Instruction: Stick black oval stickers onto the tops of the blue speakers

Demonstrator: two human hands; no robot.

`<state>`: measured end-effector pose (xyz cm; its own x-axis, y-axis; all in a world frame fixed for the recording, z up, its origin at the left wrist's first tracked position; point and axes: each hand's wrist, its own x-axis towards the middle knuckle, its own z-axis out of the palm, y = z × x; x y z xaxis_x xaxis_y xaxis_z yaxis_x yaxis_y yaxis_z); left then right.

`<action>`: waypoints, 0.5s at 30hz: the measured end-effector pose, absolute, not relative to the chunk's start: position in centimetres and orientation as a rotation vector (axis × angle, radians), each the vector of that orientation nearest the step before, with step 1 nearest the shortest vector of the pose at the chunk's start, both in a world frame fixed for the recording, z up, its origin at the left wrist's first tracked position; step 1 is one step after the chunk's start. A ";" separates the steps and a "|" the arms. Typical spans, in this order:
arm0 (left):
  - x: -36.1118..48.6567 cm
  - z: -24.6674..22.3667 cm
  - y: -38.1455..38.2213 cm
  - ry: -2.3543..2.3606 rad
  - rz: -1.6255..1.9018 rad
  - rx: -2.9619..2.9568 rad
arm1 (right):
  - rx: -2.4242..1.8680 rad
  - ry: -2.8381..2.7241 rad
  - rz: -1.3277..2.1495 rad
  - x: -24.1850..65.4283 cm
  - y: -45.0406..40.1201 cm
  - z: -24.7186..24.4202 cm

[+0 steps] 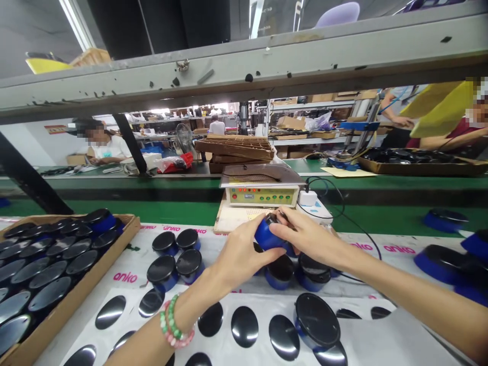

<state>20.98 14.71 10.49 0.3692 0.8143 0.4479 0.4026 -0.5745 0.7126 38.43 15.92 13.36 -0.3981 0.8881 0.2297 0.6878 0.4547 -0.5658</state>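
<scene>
In the head view, the left hand (240,254) is curled around a round blue piece (267,235), with the thumb along its near side. The right hand (305,234) pinches the same piece from the right; some of its fingertips are hidden. The piece is raised over the bench (366,213), in front of the control box (263,195). I judge that the handling of this piece is not finished. Four black-topped pieces (162,269) stand together to the left, and other standing pieces (280,272) are just under the hands. One larger piece (316,317) stands nearer, among loose black discs (244,326) on a white sheet (101,338). At the left, a carton (80,292) already holds many pieces in rows, while several discs lie apart, seemingly not used.
</scene>
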 end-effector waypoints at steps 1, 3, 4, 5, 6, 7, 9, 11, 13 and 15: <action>21.0 10.5 14.4 1.067 1.104 2.155 | -1.314 -2.177 0.538 38.4 15.7 13.2; 21.1 10.3 13.9 1.112 1.083 2.169 | -1.313 -2.121 0.547 38.1 15.2 12.9; 21.2 10.2 13.6 1.147 1.071 2.174 | -1.316 -2.095 0.553 38.0 15.0 12.8; 21.3 10.0 13.4 1.189 1.056 2.181 | -1.320 -2.076 0.561 37.8 14.7 12.7; 21.3 9.8 13.1 1.228 1.033 2.194 | -1.323 -2.073 0.572 37.6 14.5 12.7; 21.2 9.8 13.0 1.258 1.011 2.215 | -1.322 -2.088 0.583 37.5 14.3 12.7; 20.4 9.9 12.7 1.289 1.007 2.294 | -1.311 -2.175 0.582 37.6 14.1 12.6; 18.1 10.4 12.5 1.379 1.064 2.359 | -1.342 -2.269 0.495 38.6 14.4 12.2; 14.3 10.9 12.2 1.683 1.183 2.277 | -1.465 -2.336 0.302 40.4 15.0 11.5; 9.4 10.9 11.9 2.131 1.297 1.983 | -1.611 -2.366 0.115 42.7 15.7 10.5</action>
<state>9.36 11.93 10.93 -0.2248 0.8135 0.5364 0.8502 -0.1052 0.5158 42.70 15.72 10.52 -0.3417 0.9221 0.1816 0.9002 0.3767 -0.2186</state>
